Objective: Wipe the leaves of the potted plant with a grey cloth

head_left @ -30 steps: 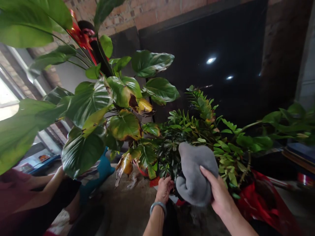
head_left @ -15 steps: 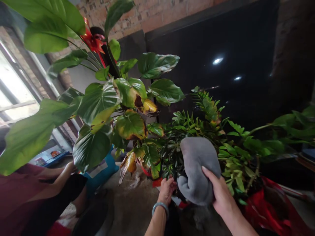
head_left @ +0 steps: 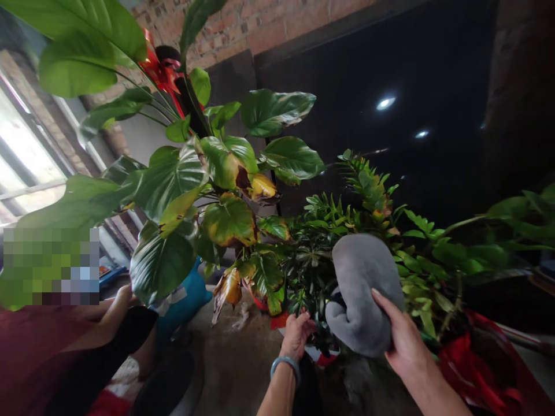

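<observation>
My right hand [head_left: 405,341] grips a soft grey mitten-shaped dusting mitt [head_left: 366,289], fingers behind it and thumb on its front. The mitt hangs upright before the foliage, its thumb part pointing left. My left hand [head_left: 297,335], with a pale bangle on the wrist, is at the lower leaves of a dark-leaved bushy plant [head_left: 310,263]. Its fingers are curled among the leaf tips; what they hold, if anything, is hidden. To the left rises a tall broad-leaved plant [head_left: 167,179], several of its lower leaves yellowed and brown at the edges.
A seated person [head_left: 47,352] in a dark red top is at the left, beside a blue object [head_left: 186,303]. Red wrapping [head_left: 472,370] surrounds a pot at the lower right. A dark glossy panel [head_left: 338,98] stands behind the plants, and a red bow [head_left: 162,69] is tied on the tall plant.
My right hand and the dusting mitt have moved a little to the right and slightly up, apart from my left hand. The left hand stays by the same leaves.
</observation>
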The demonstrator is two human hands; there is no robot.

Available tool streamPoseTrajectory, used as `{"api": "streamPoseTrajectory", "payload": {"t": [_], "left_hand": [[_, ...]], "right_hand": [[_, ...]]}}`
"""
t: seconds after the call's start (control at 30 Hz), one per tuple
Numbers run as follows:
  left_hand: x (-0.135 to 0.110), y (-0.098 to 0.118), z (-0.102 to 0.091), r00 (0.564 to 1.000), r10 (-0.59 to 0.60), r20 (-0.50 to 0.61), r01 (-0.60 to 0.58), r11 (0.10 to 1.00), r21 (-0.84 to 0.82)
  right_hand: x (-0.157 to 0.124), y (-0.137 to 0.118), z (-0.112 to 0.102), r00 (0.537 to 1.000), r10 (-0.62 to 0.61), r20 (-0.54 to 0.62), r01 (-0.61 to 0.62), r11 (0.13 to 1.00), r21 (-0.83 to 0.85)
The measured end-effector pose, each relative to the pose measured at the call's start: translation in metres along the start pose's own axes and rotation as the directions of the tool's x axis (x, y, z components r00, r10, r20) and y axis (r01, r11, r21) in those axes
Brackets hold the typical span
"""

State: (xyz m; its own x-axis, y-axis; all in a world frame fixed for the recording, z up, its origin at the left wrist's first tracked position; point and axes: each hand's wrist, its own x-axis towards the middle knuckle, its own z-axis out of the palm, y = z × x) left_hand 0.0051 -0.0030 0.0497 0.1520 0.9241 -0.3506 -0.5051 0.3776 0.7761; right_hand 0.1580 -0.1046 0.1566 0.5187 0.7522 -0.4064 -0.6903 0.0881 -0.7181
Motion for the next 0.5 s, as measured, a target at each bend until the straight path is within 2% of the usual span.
{"api": "streamPoseTrajectory", "payload": {"t": [0.07, 0.13, 0.23, 0.27, 0.33, 0.43, 0.5], "left_hand": [[0.002, -0.002, -0.001, 1.0, 0.011, -0.012, -0.011, 1.0, -0.02], [0.003, -0.003, -0.001, 1.0, 0.024, -0.014, -0.024, 0.999, -0.029], [0.003, -0.004, -0.001, 0.999, 0.035, 0.041, -0.034, 0.999, -0.024], [0.003, -0.004, -0.002, 0.998, 0.035, 0.055, -0.034, 0.999, -0.022], [0.004, -0.004, -0.004, 0.998, 0.03, 0.054, -0.029, 0.999, -0.021], [0.008, -0.006, -0.008, 0.999, 0.014, 0.047, -0.014, 1.0, -0.008], [0.01, -0.007, -0.009, 0.999, 0.008, 0.041, -0.008, 1.0, 0.0]], "right_hand": [[-0.004, 0.013, 0.004, 0.993, 0.108, 0.041, -0.108, 0.994, -0.017], [-0.012, 0.035, -0.009, 0.97, 0.232, 0.068, -0.223, 0.968, -0.116], [-0.028, 0.049, -0.035, 0.963, 0.269, 0.025, -0.254, 0.934, -0.25], [-0.033, 0.043, -0.038, 0.966, 0.258, 0.01, -0.246, 0.932, -0.268], [-0.036, 0.018, -0.029, 0.975, 0.223, 0.007, -0.214, 0.945, -0.246], [-0.024, -0.023, 0.003, 0.999, -0.04, -0.029, 0.04, 0.999, -0.007], [-0.012, -0.029, 0.017, 0.999, -0.042, -0.027, 0.044, 0.996, 0.075]]}}
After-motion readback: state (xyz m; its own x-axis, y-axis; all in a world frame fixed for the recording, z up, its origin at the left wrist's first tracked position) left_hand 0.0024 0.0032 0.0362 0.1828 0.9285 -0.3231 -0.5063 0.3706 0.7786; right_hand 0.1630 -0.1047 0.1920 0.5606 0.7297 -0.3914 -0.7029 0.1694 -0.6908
